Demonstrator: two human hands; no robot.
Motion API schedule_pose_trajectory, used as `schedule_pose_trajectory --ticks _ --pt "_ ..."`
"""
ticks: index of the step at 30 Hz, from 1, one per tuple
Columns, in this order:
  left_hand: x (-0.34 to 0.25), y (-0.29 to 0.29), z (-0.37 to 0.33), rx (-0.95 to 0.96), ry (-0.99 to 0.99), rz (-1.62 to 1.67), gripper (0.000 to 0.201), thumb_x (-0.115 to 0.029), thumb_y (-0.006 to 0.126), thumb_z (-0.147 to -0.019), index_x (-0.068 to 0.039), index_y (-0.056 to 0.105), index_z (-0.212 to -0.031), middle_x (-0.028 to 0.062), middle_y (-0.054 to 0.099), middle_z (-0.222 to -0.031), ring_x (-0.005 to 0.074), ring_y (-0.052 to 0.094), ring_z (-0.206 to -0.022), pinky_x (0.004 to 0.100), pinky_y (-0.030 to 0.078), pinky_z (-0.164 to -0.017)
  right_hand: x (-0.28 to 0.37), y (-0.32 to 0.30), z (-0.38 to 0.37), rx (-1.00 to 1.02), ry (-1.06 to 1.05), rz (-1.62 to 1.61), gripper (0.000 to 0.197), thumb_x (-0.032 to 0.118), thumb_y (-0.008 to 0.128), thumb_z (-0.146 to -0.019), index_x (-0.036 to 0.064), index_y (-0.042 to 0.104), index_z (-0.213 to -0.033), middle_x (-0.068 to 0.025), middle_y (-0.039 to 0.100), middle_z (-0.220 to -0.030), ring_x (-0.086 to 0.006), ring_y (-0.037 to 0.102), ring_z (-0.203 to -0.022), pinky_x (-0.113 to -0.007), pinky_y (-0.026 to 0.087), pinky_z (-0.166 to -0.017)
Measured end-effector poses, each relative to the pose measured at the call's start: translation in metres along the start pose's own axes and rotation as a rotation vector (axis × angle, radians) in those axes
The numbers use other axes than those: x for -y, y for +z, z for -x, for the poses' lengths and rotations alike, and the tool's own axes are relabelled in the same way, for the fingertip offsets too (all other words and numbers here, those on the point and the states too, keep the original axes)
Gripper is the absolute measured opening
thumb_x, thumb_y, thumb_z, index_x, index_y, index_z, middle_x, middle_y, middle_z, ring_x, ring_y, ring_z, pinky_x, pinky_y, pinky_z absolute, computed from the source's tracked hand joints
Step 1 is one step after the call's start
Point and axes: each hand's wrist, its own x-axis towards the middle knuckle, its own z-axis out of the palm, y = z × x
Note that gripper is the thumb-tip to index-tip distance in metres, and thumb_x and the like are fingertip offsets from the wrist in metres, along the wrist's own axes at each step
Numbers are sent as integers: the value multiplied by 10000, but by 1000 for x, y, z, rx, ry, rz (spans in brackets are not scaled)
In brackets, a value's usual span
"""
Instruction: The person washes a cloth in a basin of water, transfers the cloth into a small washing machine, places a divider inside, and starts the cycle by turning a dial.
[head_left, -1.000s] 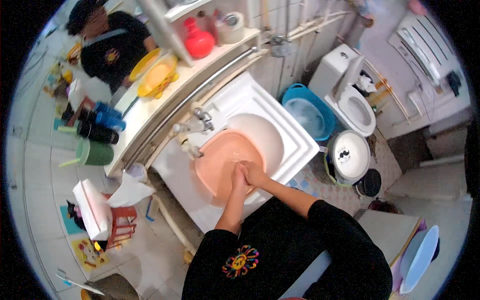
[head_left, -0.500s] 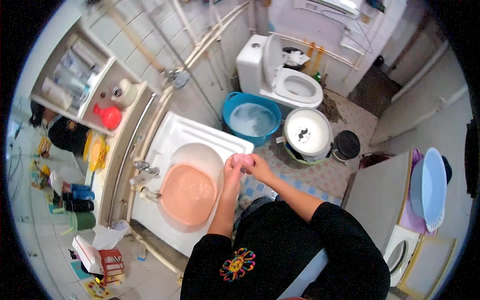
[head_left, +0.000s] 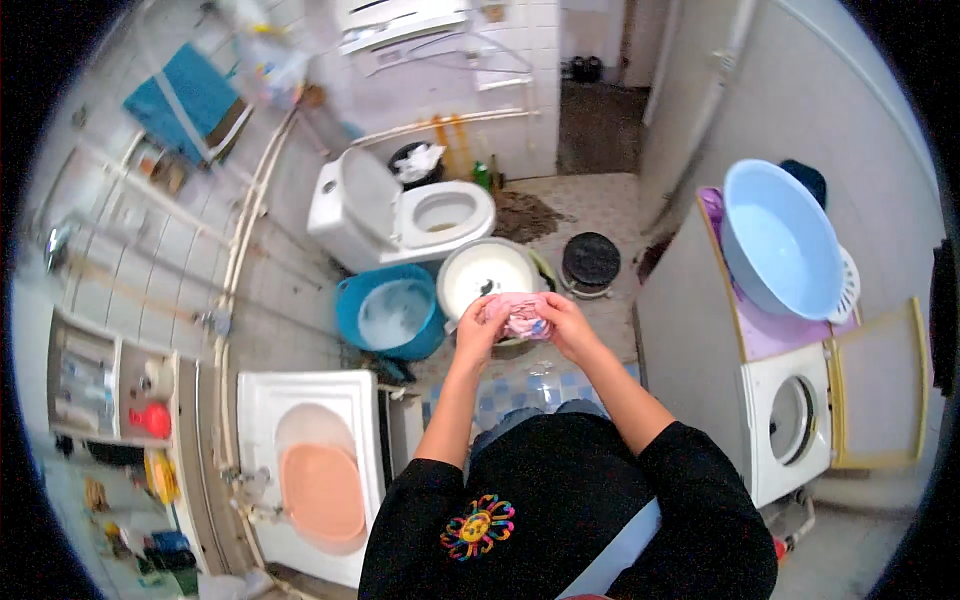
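Note:
A crumpled pink cloth [head_left: 522, 316] with a small blue patch is stretched between my two hands in front of my body. My left hand [head_left: 478, 328] grips its left side, and my right hand [head_left: 568, 328] has fingers closed on its right side. What kind of garment or cloth it is does not show. Just beyond the hands stands a large round container with a white top [head_left: 480, 268], a dark mark on it; the cloth overlaps its near edge. A blue tub [head_left: 430, 338] of sudsy water sits left of it.
At lower left, a peach basin [head_left: 322, 490] lies in the white sink [head_left: 258, 400]. A toilet [head_left: 465, 225] with raised lid is behind the tub. A black-topped bucket [head_left: 590, 262] stands farther right. A light blue basin [head_left: 775, 245] rests on a cabinet above a front-loading washer [head_left: 752, 440].
My view has turned right, away from the sink. Both hands have moved from the sink's edge toward the white-topped container, and the cloth, earlier balled up, is now partly spread between them.

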Motion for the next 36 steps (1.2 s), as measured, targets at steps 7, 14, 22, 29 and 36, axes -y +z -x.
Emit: schedule_pose_trajectory --ticks 7,14,22,29,36 --pt "36 130 -47 325 -181 -51 211 -280 500 -921 -77 538 -961 21 608 -820 90 562 -666 243 475 -580 80 -84 58 -269 -265 -121 210 157 522 -897 32 532 -1064 -53 603 -946 -130 590 -820 -266 502 -688" --pt "78 256 -69 652 -355 -97 250 -297 422 -951 -81 535 -892 6 565 -716 92 494 -558 232 402 -481 125 -151 137 -523 -457 -173 243 132 583 -857 40 525 -1074 -62 605 -949 -134 601 -803 -279 512 -682" --pt "105 364 -44 978 -554 -224 244 -134 578 -870 -49 459 -1065 21 541 -775 90 490 -608 229 379 -496 134 -207 219 -915 -620 -205 207 109 601 -844 47 538 -1031 -43 603 -899 -114 593 -780 -235 502 -657" --pt "176 395 -35 1248 -654 -370 204 -104 608 -835 -33 497 -991 21 561 -750 88 501 -557 204 397 -484 107 -218 273 -1229 -766 -333 310 116 607 -841 6 496 -1108 -91 597 -911 -137 590 -750 -261 495 -587" --pt "223 449 3 1399 -736 -615 293 -185 614 -848 -33 467 -1051 42 570 -847 129 586 -686 233 420 -537 93 -247 337 -1438 -868 -401 321 36 604 -800 4 532 -1110 -100 592 -976 -165 596 -812 -270 512 -667"
